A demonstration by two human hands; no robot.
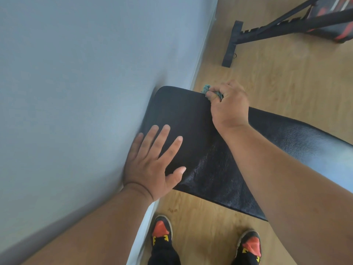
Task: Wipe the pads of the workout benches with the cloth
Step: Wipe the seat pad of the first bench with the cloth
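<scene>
A black textured bench pad [183,111] runs from the wall at centre toward the right edge of the view. My left hand [154,163] lies flat on the pad's near left corner, fingers spread, holding nothing. My right hand [228,106] is closed around a bunched teal cloth [207,89] at the pad's far edge, near its rounded end. Only a small tuft of the cloth shows past my fingers.
A pale blue wall [86,83] fills the left side, touching the pad's end. A second bench with a black frame [235,43] and red-and-black pad [332,20] stands at the upper right. Wooden floor [277,77] lies between. My two shoes [161,230] are below the pad.
</scene>
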